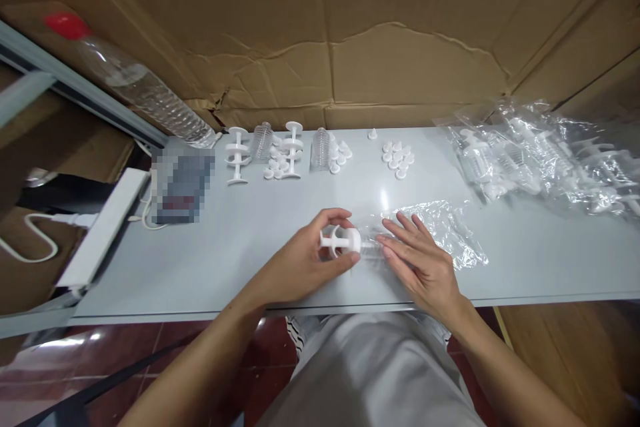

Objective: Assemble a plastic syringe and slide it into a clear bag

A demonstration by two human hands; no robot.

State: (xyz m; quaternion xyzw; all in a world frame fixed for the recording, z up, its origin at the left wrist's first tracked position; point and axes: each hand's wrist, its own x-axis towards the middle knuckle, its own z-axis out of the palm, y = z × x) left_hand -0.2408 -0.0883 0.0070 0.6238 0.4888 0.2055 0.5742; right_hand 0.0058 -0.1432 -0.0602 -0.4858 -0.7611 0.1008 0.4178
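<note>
My left hand (pixel 310 257) is wrapped round a white plunger piece (pixel 343 240), thumb and fingers on its round collar. A clear ribbed barrel (pixel 371 250) extends from that collar to the right. My right hand (pixel 423 260) has its fingers stretched out, the tips by the barrel's right end; whether they touch it is hard to tell. Under and beyond the right fingers lies a clear plastic bag (pixel 455 233). Behind the hands stand white plunger pieces (pixel 237 157), clear ribbed barrels (pixel 321 150) and clusters of small white caps (pixel 397 159).
Filled plastic bags (pixel 540 157) are heaped at the right on the grey table (pixel 250 247). A red-capped bottle (pixel 150 93) leans at the back left, near a blurred dark object (pixel 183 187) and a white power strip (pixel 107 227). Cardboard (pixel 400 73) walls the back.
</note>
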